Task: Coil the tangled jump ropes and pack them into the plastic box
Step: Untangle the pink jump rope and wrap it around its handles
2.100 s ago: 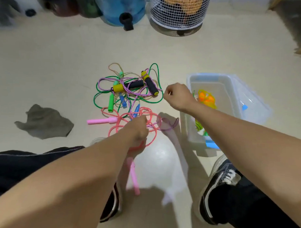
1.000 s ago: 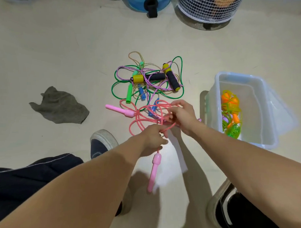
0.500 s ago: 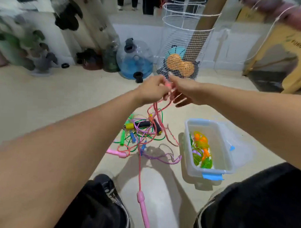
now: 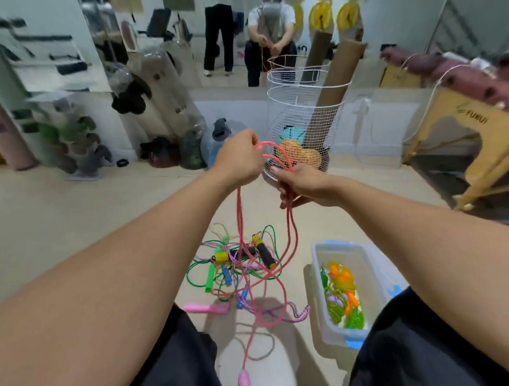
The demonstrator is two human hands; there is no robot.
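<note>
Pink jump rope (image 4: pixel 289 223) hangs in long loops from both raised hands: the left hand (image 4: pixel 238 160) has its fingers curled round the upper bend, and the right hand (image 4: pixel 301 184), just beside it at 3 o'clock, pinches several strands. Its cord drops into the tangled pile of ropes (image 4: pixel 239 264) on the floor, with one pink handle (image 4: pixel 206 308) lying at the pile's 7 o'clock and the other (image 4: pixel 244 381) dangling low between the knees. At 3 o'clock from the pile sits the plastic box (image 4: pixel 317 270) holding coiled green and orange ropes, while a white wire basket (image 4: pixel 302 119) stands directly behind the hands at 12 o'clock.
</note>
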